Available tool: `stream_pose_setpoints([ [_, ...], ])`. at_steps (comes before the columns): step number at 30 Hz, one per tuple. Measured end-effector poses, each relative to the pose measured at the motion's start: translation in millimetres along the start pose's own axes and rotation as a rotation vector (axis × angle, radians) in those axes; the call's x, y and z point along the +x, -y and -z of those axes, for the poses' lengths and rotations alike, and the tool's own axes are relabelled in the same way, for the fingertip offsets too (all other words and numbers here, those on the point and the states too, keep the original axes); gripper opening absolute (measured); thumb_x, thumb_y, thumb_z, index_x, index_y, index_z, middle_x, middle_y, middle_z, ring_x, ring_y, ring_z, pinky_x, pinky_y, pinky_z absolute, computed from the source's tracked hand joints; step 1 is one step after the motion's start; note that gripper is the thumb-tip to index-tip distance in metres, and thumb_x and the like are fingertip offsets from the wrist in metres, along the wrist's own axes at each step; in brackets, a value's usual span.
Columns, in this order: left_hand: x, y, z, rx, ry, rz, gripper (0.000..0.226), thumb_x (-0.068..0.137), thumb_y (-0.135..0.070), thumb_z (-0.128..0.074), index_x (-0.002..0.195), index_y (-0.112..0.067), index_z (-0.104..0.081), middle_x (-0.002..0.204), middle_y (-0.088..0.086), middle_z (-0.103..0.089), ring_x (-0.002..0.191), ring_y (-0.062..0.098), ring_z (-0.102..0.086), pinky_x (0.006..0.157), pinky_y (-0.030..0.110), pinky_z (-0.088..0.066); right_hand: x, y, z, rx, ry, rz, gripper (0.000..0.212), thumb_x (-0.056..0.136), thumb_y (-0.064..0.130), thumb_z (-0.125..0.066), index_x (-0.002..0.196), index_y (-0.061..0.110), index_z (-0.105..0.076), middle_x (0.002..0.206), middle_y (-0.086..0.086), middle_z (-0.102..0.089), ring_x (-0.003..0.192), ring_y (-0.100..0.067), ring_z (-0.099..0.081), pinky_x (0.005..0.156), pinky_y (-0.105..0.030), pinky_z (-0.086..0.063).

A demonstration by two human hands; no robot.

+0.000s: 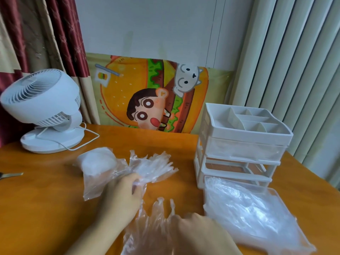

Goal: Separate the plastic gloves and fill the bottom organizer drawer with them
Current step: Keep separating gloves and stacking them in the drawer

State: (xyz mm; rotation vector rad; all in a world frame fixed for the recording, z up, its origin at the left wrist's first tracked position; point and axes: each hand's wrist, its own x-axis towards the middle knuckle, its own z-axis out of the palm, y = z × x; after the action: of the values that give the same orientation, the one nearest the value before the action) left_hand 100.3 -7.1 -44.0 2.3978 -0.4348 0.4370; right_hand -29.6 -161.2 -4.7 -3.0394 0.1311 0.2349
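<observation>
Head view is showing the left hand point(122, 195) pinching the glove stack point(152, 167), right hand point(200, 230) gripping one glove point(154, 227); peeling slowly is looking wise.

The setting was a domestic room. A wooden table point(46, 196) stood against a painted wall, with patterned curtains point(42, 34) at left, a small white desk fan point(46, 111), and a cartoon-printed cushion point(152, 94) propped behind the table.
</observation>
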Motion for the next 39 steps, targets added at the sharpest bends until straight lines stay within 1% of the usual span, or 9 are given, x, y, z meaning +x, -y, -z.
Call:
stream_pose_setpoints([
  [4, 2.4, -4.6, 25.3, -0.455, -0.141, 0.047, 0.012, 0.097, -0.024, -0.068, 0.088, -0.030, -0.072, 0.081, -0.012, -0.071, 0.082, 0.005, -0.066, 0.069, 0.017, -0.045, 1.6, 4.8, -1.8, 0.132, -0.193, 0.133, 0.050, 0.109, 0.038, -0.049, 0.155, 0.019, -0.041, 0.148, 0.001, -0.045, 0.137, -0.022, -0.047, 0.092, -0.034, -0.042],
  [7, -0.1, -20.3, 50.4, -0.970, -0.111, 0.160, 0.012, 0.097, -0.023, -0.068, 0.096, -0.028, -0.078, 0.098, -0.004, -0.078, 0.098, 0.015, -0.073, 0.088, 0.037, -0.053, 0.1, 11.6, -4.5, 0.464, -0.360, 0.204, 0.032, 0.096, 0.052, -0.057, 0.123, 0.034, -0.060, 0.127, 0.021, -0.052, 0.116, 0.000, -0.055, 0.089, -0.023, -0.046],
  [12, -6.3, -41.2, 57.4, -1.421, 0.034, 0.284, 0.026, 0.096, -0.013, -0.060, 0.115, -0.013, -0.077, 0.122, 0.013, -0.075, 0.117, 0.031, -0.071, 0.110, 0.052, -0.044, 8.3, 12.8, -9.1, 1.389, -0.361, 0.069, 0.042, 0.075, 0.046, -0.078, 0.098, 0.011, -0.073, 0.090, -0.003, -0.078, 0.082, -0.017, -0.076, 0.084, -0.038, -0.063],
  [18, -22.5, -63.1, 48.1, -1.453, 0.177, 0.297, 0.027, 0.092, -0.010, -0.060, 0.113, -0.008, -0.078, 0.117, 0.020, -0.075, 0.111, 0.037, -0.073, 0.106, 0.055, -0.048, 14.0, 9.5, -0.5, 2.018, -0.254, 0.009, 0.056, 0.072, 0.041, -0.089, 0.115, 0.006, -0.079, 0.116, -0.020, -0.076, 0.103, -0.042, -0.072, 0.088, -0.046, -0.053],
  [21, -24.9, -67.3, 48.4, -1.439, 0.210, 0.303, 0.026, 0.087, -0.008, -0.060, 0.105, -0.003, -0.078, 0.109, 0.023, -0.076, 0.104, 0.038, -0.075, 0.093, 0.052, -0.059, 15.5, 3.2, 2.2, 2.101, -0.411, 0.007, 0.038, 0.084, 0.014, -0.084, 0.119, 0.000, -0.077, 0.119, -0.029, -0.074, 0.116, -0.049, -0.070, 0.108, -0.055, -0.048],
  [26, 1.2, -41.8, 51.3, -1.208, 0.281, 0.463, 0.026, 0.097, -0.008, -0.052, 0.082, -0.005, -0.073, 0.081, 0.026, -0.072, 0.049, 0.024, -0.069, 0.044, 0.033, -0.055, 13.8, -7.1, 2.8, 1.913, -0.566, -0.062, 0.028, 0.080, 0.013, -0.086, 0.108, 0.009, -0.081, 0.107, -0.023, -0.079, 0.104, -0.042, -0.076, 0.102, -0.064, -0.054],
  [30, -1.8, -47.1, 61.8, -1.003, 0.519, 0.404, 0.073, 0.051, -0.061, -0.090, 0.089, -0.002, -0.071, 0.072, 0.020, -0.071, 0.086, 0.035, -0.077, 0.079, 0.043, -0.055, 7.6, -8.3, 5.7, 1.633, -0.494, 0.018, 0.021, 0.083, 0.014, -0.083, 0.097, 0.030, -0.084, 0.095, -0.011, -0.082, 0.093, -0.030, -0.080, 0.094, -0.057, -0.061],
  [32, -8.0, -53.8, 63.3, -0.933, 0.480, 0.349, 0.063, 0.056, -0.050, -0.096, 0.090, -0.002, -0.076, 0.091, 0.027, -0.074, 0.098, 0.043, -0.073, 0.099, 0.063, -0.052, 5.7, -7.5, 5.4, 1.534, -0.461, 0.038, 0.034, 0.092, 0.005, -0.077, 0.094, 0.039, -0.083, 0.093, -0.004, -0.083, 0.092, -0.022, -0.080, 0.090, -0.047, -0.063],
  [39, -14.1, -42.7, 57.2, -0.795, 0.135, 0.145, 0.031, 0.086, -0.040, -0.072, 0.081, -0.010, -0.075, 0.067, 0.013, -0.072, 0.056, 0.019, -0.066, 0.057, 0.037, -0.049, 8.6, -14.4, 1.4, 1.620, -0.503, -0.045, 0.016, 0.090, 0.007, -0.082, 0.098, 0.021, -0.083, 0.097, -0.012, -0.082, 0.093, -0.032, -0.080, 0.096, -0.056, -0.059],
])
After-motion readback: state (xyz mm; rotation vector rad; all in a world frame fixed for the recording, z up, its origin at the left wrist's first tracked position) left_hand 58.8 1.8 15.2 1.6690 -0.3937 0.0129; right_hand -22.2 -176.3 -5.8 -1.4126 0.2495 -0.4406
